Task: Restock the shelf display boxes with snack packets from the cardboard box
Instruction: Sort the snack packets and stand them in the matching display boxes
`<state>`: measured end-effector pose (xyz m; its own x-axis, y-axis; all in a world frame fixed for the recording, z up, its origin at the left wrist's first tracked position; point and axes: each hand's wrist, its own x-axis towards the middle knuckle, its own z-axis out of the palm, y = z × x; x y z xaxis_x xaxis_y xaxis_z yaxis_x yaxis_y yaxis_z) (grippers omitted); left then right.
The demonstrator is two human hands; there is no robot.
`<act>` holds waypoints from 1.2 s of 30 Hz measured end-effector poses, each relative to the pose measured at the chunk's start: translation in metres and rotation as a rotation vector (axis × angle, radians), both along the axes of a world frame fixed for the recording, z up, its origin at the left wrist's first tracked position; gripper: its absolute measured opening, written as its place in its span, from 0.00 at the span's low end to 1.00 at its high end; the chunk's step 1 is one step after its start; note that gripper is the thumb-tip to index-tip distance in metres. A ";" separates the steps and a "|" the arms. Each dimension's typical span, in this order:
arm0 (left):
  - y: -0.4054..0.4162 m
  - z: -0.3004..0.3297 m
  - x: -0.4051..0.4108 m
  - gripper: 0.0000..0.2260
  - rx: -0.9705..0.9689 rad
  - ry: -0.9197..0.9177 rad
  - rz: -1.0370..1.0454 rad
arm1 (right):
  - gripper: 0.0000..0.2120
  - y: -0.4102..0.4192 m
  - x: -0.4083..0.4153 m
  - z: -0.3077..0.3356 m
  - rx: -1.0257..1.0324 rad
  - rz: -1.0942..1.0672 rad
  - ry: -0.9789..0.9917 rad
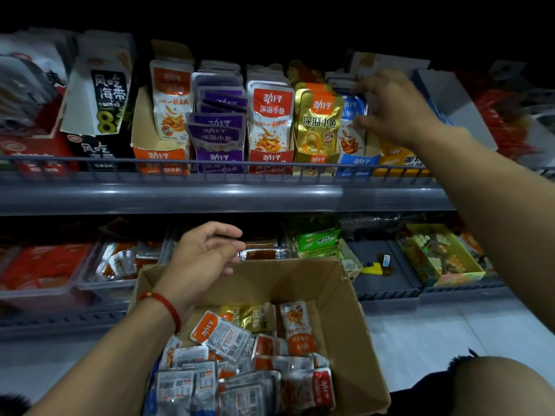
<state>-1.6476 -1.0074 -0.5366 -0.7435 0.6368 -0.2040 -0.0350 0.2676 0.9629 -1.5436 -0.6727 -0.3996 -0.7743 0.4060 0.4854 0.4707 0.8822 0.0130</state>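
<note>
A cardboard box sits low in front of me, holding several loose snack packets in orange, white, red and gold. My left hand, with a red cord on its wrist, hovers over the box's far edge with its fingers loosely curled and nothing in them. On the upper shelf stands a row of display boxes: orange, purple, red, gold and blue. My right hand reaches into the blue display box, thumb and fingers closed around the blue snack packets standing there.
A grey wire rail runs along the upper shelf's front. Black-and-white seaweed boxes stand to the left, a yellow box to the right. The lower shelf holds trays of red snacks, a green box and a yellow tray.
</note>
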 end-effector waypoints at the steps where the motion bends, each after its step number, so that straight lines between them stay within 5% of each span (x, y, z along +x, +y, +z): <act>1: 0.001 -0.002 0.002 0.08 -0.003 0.001 -0.008 | 0.22 -0.003 0.003 -0.001 0.009 0.002 0.038; 8: 0.007 -0.045 0.026 0.05 -0.246 0.121 -0.351 | 0.11 -0.092 0.047 -0.056 -0.149 0.270 0.199; 15: 0.008 -0.113 0.069 0.07 -0.603 0.227 -1.037 | 0.09 -0.152 0.069 -0.163 -0.414 0.389 -0.452; 18: 0.009 -0.134 0.087 0.11 -0.721 0.309 -1.221 | 0.09 -0.154 0.070 -0.174 -0.465 0.441 -0.519; 23: 0.013 -0.158 0.098 0.11 -0.839 0.484 -1.255 | 0.10 -0.151 0.066 -0.173 -0.535 0.442 -0.510; 29: 0.018 -0.158 0.086 0.05 -0.725 0.558 -1.188 | 0.10 -0.147 0.067 -0.170 -0.605 0.420 -0.493; 36: 0.018 -0.072 0.025 0.05 -0.494 0.238 -0.918 | 0.11 -0.134 0.069 -0.172 -0.696 0.349 -0.592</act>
